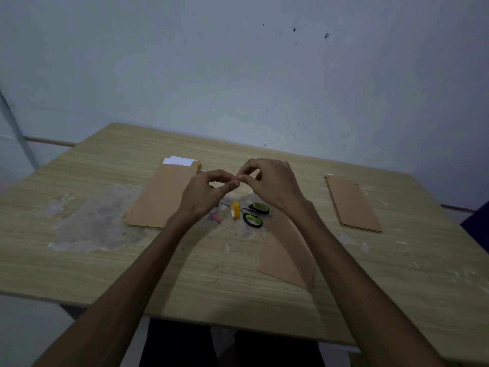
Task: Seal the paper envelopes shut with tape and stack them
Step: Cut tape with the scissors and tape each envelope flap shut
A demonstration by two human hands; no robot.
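My left hand (209, 190) and my right hand (267, 181) are raised above the table middle, fingertips meeting in a pinch; what they pinch is too small to make out. Below them a small yellow tape roll (235, 210) stands on edge beside scissors with black and green handles (255, 214). One brown envelope (284, 250) lies under my right forearm. A pile of brown envelopes (161, 197) with white paper sticking out at its far end lies to the left. Another brown envelope stack (353, 205) lies at the right.
The wooden table (105, 260) has pale scuffed patches at the left and middle. A grey wall stands close behind the table's far edge. A dark blue object (476, 226) shows at the right border.
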